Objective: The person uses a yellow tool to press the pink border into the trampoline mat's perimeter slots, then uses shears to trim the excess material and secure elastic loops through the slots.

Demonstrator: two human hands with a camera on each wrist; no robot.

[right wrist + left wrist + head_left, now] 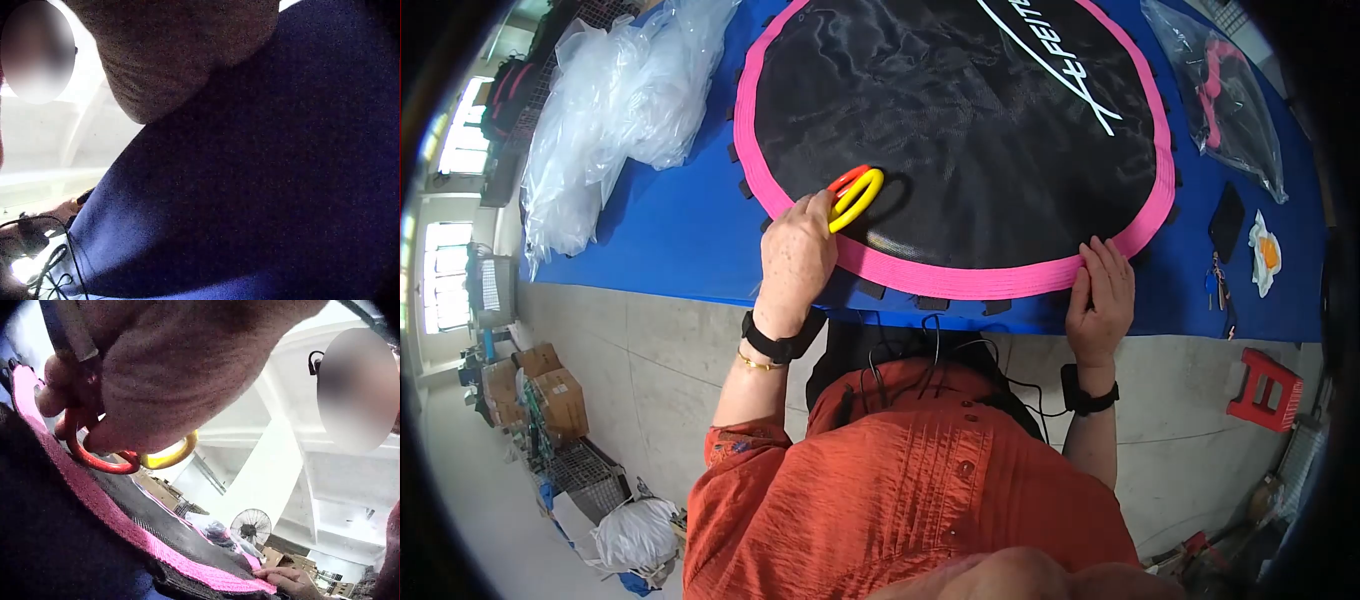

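A round black mat [960, 150] with a pink border [960, 283] and white lettering lies on the blue tabletop. In the head view the left hand [797, 250] grips scissors with red and yellow handles [858, 201] at the border's lower left; the blades are hidden. The left wrist view has the fingers of the left hand [169, 375] curled through the red handle [103, 464]. The right hand [1103, 293] rests with its fingertips on the border at the lower right. Only the base of the right hand [181, 56] shows in the right wrist view, over blue cloth [250, 187].
Crumpled clear plastic [620, 110] lies at the table's left. A clear bag with a pink item [1215, 95], a black phone [1226, 222], keys [1220, 288] and a small orange-and-white packet [1266, 253] lie at the right. A red stool [1265, 388] stands on the floor; cables hang at the table's front edge.
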